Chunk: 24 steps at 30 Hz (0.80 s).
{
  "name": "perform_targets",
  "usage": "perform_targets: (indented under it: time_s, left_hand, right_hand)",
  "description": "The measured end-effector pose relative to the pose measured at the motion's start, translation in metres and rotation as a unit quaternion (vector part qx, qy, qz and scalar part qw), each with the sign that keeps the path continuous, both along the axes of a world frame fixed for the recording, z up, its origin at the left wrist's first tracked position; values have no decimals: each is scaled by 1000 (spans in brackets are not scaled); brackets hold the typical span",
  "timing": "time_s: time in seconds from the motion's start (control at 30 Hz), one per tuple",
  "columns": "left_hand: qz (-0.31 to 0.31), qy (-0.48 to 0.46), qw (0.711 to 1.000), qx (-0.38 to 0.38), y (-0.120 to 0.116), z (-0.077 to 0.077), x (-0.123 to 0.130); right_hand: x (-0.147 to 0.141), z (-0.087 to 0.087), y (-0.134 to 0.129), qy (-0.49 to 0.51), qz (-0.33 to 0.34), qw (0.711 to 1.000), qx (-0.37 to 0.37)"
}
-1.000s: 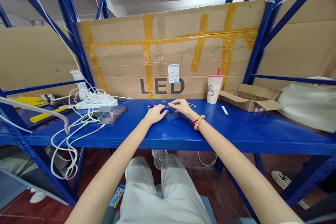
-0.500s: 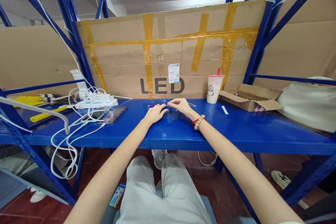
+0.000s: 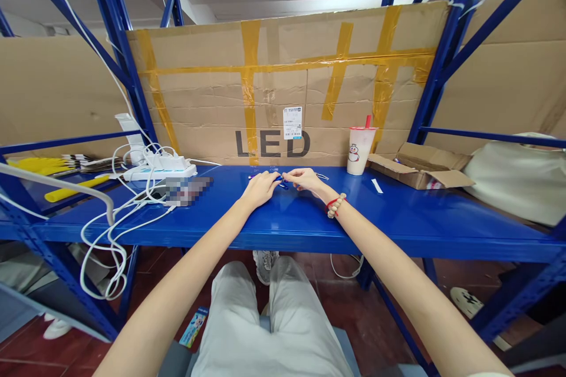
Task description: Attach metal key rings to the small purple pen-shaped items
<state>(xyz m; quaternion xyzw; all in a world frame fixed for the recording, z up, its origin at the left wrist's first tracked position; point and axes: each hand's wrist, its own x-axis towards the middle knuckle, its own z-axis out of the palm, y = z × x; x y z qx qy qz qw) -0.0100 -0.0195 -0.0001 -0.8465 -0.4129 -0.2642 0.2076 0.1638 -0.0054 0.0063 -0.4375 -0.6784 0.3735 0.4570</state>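
Observation:
Both of my hands meet over the blue tabletop (image 3: 283, 230), near its back edge. My left hand (image 3: 260, 188) has its fingers pressed together on a small dark blue object (image 3: 283, 185), too small to name. From the other side, my right hand (image 3: 304, 179) pinches at the same object with thumb and forefinger. A beaded bracelet (image 3: 336, 205) and a red cord circle my right wrist. Just behind my right hand lies a small metal tool (image 3: 322, 176), partly hidden. What sits under my left fingers is mostly covered.
A drink cup (image 3: 359, 150) with a red straw stands right of my hands, near a white strip (image 3: 377, 186) and an open cardboard box (image 3: 420, 166). White cables and a power strip (image 3: 159, 172) lie left. A taped cardboard panel (image 3: 212, 100) rises behind.
My left hand has shifted slightly left, its fingers now closer together around the small blue object. My right hand stays almost in place. The view has moved a little.

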Motion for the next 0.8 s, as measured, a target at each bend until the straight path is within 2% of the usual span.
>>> perform_targets:
  time_s: [0.3,0.67,0.73,0.8]
  left_hand:
    - [-67,-23,997,-43,4,-1,-3]
    - [-30,-30,998,-43,3,0,-2]
    - [-16,-44,997,-58,3,-1,-1]
    - [-3,-66,995,-75,2,0,0]
  right_hand:
    - [2,-2,3,-24,3,1000,9]
    - [-2,1,-2,-12,29,999,20]
    - [-3,1,-1,-20,30,998,43]
    - [-5,1,2,-27,26,994,99]
